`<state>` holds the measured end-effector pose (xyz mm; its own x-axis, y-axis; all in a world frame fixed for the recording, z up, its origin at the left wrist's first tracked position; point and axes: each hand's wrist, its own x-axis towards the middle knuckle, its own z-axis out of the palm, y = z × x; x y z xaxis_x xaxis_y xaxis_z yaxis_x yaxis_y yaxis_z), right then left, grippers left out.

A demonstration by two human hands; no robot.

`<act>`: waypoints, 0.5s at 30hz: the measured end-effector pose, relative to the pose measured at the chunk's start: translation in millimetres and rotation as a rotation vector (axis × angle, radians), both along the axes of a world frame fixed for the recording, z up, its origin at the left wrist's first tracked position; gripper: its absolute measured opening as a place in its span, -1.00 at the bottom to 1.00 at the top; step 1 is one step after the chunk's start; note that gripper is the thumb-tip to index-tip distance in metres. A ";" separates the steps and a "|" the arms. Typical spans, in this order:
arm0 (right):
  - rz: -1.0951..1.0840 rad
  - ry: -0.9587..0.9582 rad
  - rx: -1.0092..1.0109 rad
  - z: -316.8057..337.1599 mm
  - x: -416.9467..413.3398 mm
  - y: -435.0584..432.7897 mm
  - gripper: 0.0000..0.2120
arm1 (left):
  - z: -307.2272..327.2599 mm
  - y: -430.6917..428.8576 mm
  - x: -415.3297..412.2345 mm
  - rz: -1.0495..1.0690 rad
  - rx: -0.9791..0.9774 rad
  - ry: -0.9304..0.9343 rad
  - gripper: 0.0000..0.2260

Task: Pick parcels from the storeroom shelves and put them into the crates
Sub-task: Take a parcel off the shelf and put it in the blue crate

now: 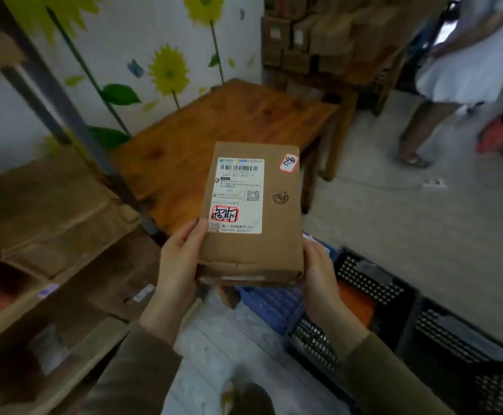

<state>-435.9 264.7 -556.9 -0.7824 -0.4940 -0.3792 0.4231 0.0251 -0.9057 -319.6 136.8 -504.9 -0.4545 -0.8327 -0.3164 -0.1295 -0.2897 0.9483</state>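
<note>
Open floor ahead-right, black crates below-right, table ahead, shelf boxes crowding left.

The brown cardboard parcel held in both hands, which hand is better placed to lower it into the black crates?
Right, probably. The right hand grips the brown cardboard parcel on the side nearest the black perforated plastic crates, which sit low on that side. The left hand holds the far edge, beside the shelves.

The parcel is plain brown card with a white label carrying black barcode stripes and a red-edged sticker. Yellow sunflowers on green stems pattern the white wall. The worktop is orange-brown wood; the crates are black mesh.
</note>
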 end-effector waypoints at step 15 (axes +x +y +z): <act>-0.041 -0.450 0.293 -234.5 -128.8 -42.1 -0.68 | -274.7 -84.8 -188.6 -0.488 0.116 -0.489 -0.77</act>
